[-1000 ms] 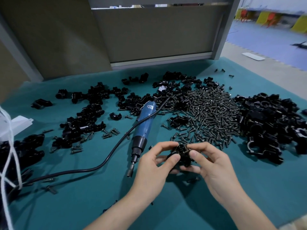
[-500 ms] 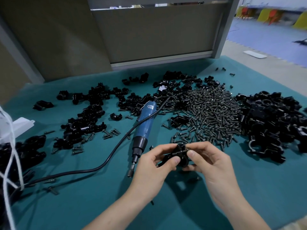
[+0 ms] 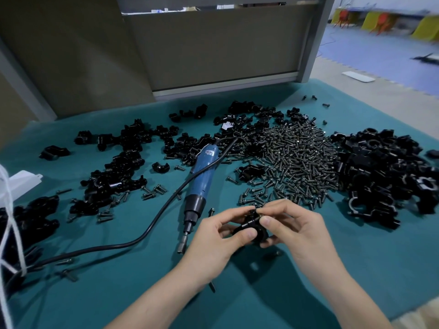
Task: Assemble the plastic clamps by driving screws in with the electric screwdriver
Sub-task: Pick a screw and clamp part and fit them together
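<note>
Illumination: moderate, diffuse, from above; cooler and brighter in the room at upper right.
Shadows: soft dark patch on teal mat (image 3: 114, 295) beneath left hand (image 3: 213, 243) and right hand (image 3: 303, 236), lower centre.
Glare: small glints on screw pile (image 3: 297, 167).
Detail loss: held plastic clamp (image 3: 250, 227) reads as near-featureless black.
Blur: yellow furniture (image 3: 427, 28) smeared, upper right; centre sharp.
Distortion: wide-angle bowing of grey partition (image 3: 213, 46) toward frame edges.

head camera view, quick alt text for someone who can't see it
A left hand and right hand hold a black clamp over a teal table. A blue electric screwdriver lies just left, with a screw pile and clamp parts behind.
</note>
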A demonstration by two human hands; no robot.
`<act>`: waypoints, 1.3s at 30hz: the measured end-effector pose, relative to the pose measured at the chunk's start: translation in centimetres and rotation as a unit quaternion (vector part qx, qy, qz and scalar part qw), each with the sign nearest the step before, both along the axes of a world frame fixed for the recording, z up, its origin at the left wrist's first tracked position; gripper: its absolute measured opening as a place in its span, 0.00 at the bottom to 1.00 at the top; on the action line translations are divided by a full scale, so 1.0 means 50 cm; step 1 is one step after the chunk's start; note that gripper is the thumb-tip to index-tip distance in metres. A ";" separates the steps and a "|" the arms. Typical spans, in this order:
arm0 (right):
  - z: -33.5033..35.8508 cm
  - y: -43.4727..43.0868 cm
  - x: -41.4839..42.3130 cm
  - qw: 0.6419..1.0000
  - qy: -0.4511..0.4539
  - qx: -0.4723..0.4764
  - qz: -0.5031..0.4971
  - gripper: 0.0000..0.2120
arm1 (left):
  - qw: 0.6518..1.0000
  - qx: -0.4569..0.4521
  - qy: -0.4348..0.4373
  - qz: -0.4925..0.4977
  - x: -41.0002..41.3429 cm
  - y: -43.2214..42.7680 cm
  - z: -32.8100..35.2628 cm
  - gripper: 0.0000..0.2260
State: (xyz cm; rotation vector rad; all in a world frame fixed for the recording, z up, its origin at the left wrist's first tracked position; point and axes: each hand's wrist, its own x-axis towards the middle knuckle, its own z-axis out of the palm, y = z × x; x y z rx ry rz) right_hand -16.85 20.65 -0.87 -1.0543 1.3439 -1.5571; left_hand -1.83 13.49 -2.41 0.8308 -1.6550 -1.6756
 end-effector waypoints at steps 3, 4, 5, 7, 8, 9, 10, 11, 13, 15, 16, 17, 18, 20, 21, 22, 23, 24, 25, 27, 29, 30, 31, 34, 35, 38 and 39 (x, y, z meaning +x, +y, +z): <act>0.005 -0.005 -0.010 0.998 0.064 0.005 0.018 0.09 | 1.000 -0.005 -0.010 -0.026 0.003 -0.004 -0.001 0.18; 0.007 -0.007 -0.013 0.995 0.097 0.005 0.023 0.09 | 0.999 -0.012 -0.019 -0.030 0.003 -0.004 -0.002 0.19; 0.008 -0.008 -0.015 0.991 0.134 0.005 0.027 0.09 | 0.999 -0.019 -0.029 -0.027 0.004 -0.005 -0.002 0.20; 0.010 -0.011 -0.016 0.983 0.179 0.012 0.041 0.11 | 0.999 -0.030 -0.044 -0.003 0.005 -0.003 -0.004 0.21; 0.011 -0.013 -0.015 0.981 0.188 0.018 0.049 0.12 | 0.997 -0.051 -0.061 0.018 0.005 -0.002 -0.008 0.21; 0.012 -0.016 -0.012 0.979 0.194 0.024 0.057 0.13 | 0.992 -0.082 -0.086 0.040 0.006 -0.001 -0.014 0.21; 0.013 -0.018 -0.009 0.977 0.201 0.029 0.062 0.14 | 0.988 -0.101 -0.103 0.055 0.008 0.000 -0.017 0.20; 0.013 -0.021 -0.006 0.976 0.207 0.031 0.065 0.14 | 0.988 -0.102 -0.101 0.061 0.011 0.000 -0.021 0.20; 0.014 -0.024 -0.001 0.974 0.213 0.031 0.072 0.13 | 0.994 -0.067 -0.065 0.055 0.011 0.001 -0.024 0.18; 0.016 -0.027 0.003 0.973 0.215 0.030 0.080 0.12 | 0.998 -0.033 -0.033 0.049 0.011 0.001 -0.024 0.17; 0.016 -0.029 0.005 0.972 0.216 0.032 0.082 0.12 | 0.998 -0.023 -0.022 0.046 0.012 0.001 -0.024 0.16; 0.017 -0.029 0.005 0.972 0.218 0.037 0.084 0.12 | 0.999 -0.020 -0.017 0.045 0.013 0.001 -0.026 0.16; 0.019 -0.030 0.006 0.970 0.223 0.043 0.087 0.13 | 0.999 -0.020 -0.018 0.045 0.014 0.001 -0.028 0.15; 0.024 -0.034 0.005 0.965 0.235 0.058 0.098 0.13 | 0.998 -0.018 -0.017 0.049 0.017 -0.001 -0.033 0.14; 0.027 -0.037 0.005 0.963 0.239 0.063 0.107 0.13 | 0.999 -0.012 -0.012 0.050 0.019 -0.001 -0.035 0.13; 0.031 -0.041 0.004 0.962 0.240 0.066 0.116 0.13 | 0.999 -0.005 -0.005 0.049 0.020 -0.002 -0.036 0.13; 0.034 -0.044 0.003 0.960 0.240 0.069 0.123 0.13 | 0.999 0.002 0.000 0.047 0.021 -0.002 -0.037 0.13; 0.038 -0.047 0.002 0.959 0.240 0.073 0.129 0.12 | 0.999 0.007 0.003 0.044 0.021 -0.003 -0.037 0.15; 0.041 -0.050 0.001 0.958 0.241 0.078 0.134 0.12 | 0.999 0.011 0.006 0.040 0.022 -0.003 -0.037 0.17; 0.046 -0.054 0.000 0.955 0.245 0.088 0.144 0.12 | 0.999 0.012 0.010 0.032 0.022 -0.001 -0.037 0.17; 0.050 -0.054 0.001 0.952 0.249 0.096 0.152 0.11 | 0.999 0.005 0.005 0.036 0.021 0.003 -0.035 0.15; 0.053 -0.054 0.002 0.950 0.251 0.097 0.157 0.11 | 0.999 0.001 0.002 0.040 0.021 0.004 -0.033 0.15; 0.056 -0.053 0.003 0.950 0.252 0.095 0.161 0.10 | 0.999 -0.002 0.001 0.042 0.021 0.005 -0.031 0.15; 0.075 -0.055 0.004 0.967 0.200 0.065 0.147 0.10 | 0.998 -0.032 0.011 0.050 0.043 0.004 -0.006 0.13; 0.082 -0.060 0.001 0.977 0.162 0.053 0.126 0.10 | 0.997 -0.052 0.014 0.060 0.061 -0.003 0.006 0.13; 0.086 -0.100 -0.019 0.987 0.128 0.076 0.055 0.09 | 0.983 -0.109 0.013 0.144 0.133 -0.050 0.045 0.15; 0.078 -0.125 -0.022 0.983 0.141 0.110 0.047 0.08 | 0.976 -0.105 0.019 0.189 0.158 -0.073 0.053 0.14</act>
